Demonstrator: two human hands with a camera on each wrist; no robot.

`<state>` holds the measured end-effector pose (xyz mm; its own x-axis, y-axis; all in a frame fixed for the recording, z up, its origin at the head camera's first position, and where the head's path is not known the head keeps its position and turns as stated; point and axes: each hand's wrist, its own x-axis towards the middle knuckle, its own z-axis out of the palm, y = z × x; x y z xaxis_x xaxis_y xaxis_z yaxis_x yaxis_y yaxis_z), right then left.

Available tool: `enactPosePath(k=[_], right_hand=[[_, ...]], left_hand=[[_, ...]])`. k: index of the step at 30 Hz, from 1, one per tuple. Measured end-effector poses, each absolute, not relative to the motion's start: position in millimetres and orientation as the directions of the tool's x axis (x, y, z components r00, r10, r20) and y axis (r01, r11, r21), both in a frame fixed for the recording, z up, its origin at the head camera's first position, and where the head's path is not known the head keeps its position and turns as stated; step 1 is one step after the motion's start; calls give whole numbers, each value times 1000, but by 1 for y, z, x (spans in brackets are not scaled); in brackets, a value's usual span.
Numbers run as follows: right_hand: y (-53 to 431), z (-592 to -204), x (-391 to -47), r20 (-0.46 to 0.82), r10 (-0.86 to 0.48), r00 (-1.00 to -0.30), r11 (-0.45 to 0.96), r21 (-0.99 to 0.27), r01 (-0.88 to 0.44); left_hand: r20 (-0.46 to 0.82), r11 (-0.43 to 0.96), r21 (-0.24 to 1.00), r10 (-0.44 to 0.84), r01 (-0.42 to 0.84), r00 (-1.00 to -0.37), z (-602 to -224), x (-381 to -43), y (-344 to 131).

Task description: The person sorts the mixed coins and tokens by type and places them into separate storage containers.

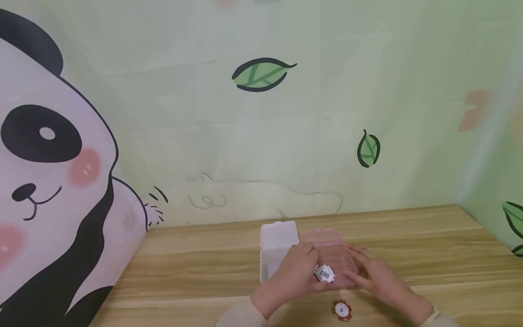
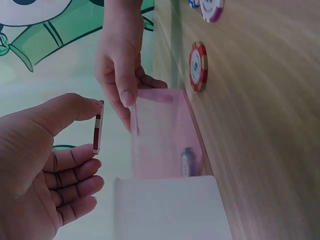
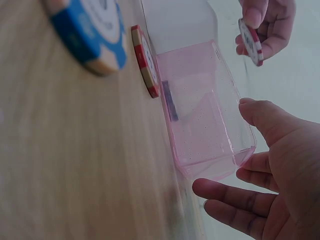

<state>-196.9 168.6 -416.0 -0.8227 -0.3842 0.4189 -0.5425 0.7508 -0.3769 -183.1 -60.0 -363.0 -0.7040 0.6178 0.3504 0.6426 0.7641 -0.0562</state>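
My left hand (image 1: 295,268) pinches a red-and-white poker chip (image 1: 324,274) marked 100 between thumb and fingers. In the left wrist view this chip (image 2: 98,127) is edge-on, above a pink see-through plastic box (image 2: 159,132). My right hand (image 1: 377,277) holds the right end of that box, thumb at its rim and fingers around the corner, as the right wrist view shows. One dark chip (image 3: 170,101) stands on edge inside the pink box. On the table in front lies a red chip (image 1: 342,310).
A white plastic box (image 1: 279,235) with its lid open stands left of the pink box. Closer in lie a blue chip (image 3: 95,30) and a purple-edged chip (image 2: 212,9). Behind the wooden table (image 1: 196,268) hangs a printed panda backdrop (image 1: 184,113).
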Motion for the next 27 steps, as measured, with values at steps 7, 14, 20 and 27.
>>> enactPosePath(k=[7, 14, 20, 27], right_hand=[[168, -416, -197, 402, -390, -828, 738, -402, -543], [169, -416, -197, 399, -388, -831, 744, -396, -538], [168, -415, -196, 401, -381, -833, 737, -412, -535], [167, -416, -197, 386, -374, -843, 743, -420, -522]], left_hand=[[351, 795, -37, 578, 606, -737, -370, -195, -60], [330, 801, -8, 567, 598, -755, -371, -204, -55], [328, 799, -4, 569, 601, -754, -374, -214, -48], [306, 801, -31, 577, 598, -757, -377, -224, -38]])
